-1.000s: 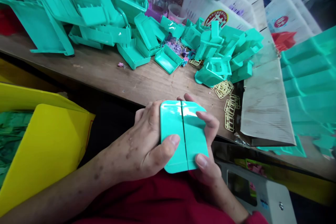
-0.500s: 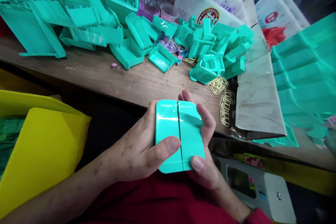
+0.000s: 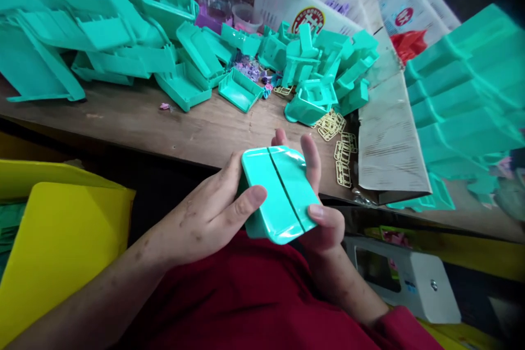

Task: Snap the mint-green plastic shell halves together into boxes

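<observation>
Both my hands grip one teal plastic box, a glossy piece with rounded corners and a seam down its middle, held over my lap in front of the wooden table. My left hand wraps its left side, thumb pressed on the top face. My right hand cups the right side from below, fingers up along the far edge and thumb at the near corner. The box is tilted, its near left side wall showing.
Heaps of teal plastic parts cover the table's far half, with more in the middle. Small cream frames lie beside a cardboard flap. Stacked teal pieces stand at right. A yellow bin sits at left, a white machine below right.
The box has turned in my hands, its near end swinging right and its left side wall coming into sight. My left thumb slid back along the top. The view shifted slightly.
</observation>
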`<action>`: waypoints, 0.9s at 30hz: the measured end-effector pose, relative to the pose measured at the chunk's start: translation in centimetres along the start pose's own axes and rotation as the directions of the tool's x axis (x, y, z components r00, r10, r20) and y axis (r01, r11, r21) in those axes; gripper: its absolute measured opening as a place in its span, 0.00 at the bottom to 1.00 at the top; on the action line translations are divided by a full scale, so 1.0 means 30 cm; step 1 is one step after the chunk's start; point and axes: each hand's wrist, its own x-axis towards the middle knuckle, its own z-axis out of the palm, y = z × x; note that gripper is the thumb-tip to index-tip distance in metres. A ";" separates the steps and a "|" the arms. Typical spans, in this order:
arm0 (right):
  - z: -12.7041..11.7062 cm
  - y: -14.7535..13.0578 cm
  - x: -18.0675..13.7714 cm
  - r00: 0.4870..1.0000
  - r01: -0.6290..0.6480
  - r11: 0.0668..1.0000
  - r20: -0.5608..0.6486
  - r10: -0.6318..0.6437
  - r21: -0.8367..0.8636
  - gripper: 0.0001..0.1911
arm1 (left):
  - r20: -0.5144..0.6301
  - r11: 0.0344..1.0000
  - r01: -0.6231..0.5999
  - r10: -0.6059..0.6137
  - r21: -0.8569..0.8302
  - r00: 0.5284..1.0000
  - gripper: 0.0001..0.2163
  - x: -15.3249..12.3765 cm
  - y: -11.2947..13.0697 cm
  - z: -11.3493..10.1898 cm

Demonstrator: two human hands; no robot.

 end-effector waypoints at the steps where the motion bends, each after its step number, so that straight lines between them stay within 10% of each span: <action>1: -0.012 0.002 0.012 1.000 -0.008 0.999 0.020 0.007 0.053 0.63 | 0.007 1.000 -0.003 0.003 -0.011 1.000 0.28 0.007 -0.011 -0.010; 6: -0.016 -0.031 0.064 0.978 -0.190 0.971 0.115 0.174 0.144 0.57 | -0.086 0.968 0.001 -0.024 -0.250 0.996 0.48 0.053 -0.119 -0.042; 10: 0.023 -0.014 0.069 0.972 -0.223 0.973 -0.060 0.227 0.061 0.42 | -0.041 0.933 0.010 -0.027 -0.360 0.999 0.58 0.056 -0.164 -0.039; 14: 0.047 0.031 0.029 0.971 -0.122 0.991 -0.197 0.132 0.061 0.66 | -0.321 0.991 -0.124 0.101 -0.051 0.942 0.63 0.030 -0.159 -0.038; 18: 0.025 0.018 -0.003 0.992 -0.079 0.992 -0.107 0.069 -0.099 0.88 | -0.332 0.958 -0.208 0.265 0.197 0.905 0.66 0.003 -0.151 -0.042; 27: 0.024 0.052 -0.035 0.983 0.108 0.948 -0.112 -0.147 -0.299 0.68 | -0.300 0.810 -0.158 0.380 0.565 0.875 0.65 -0.093 -0.024 -0.024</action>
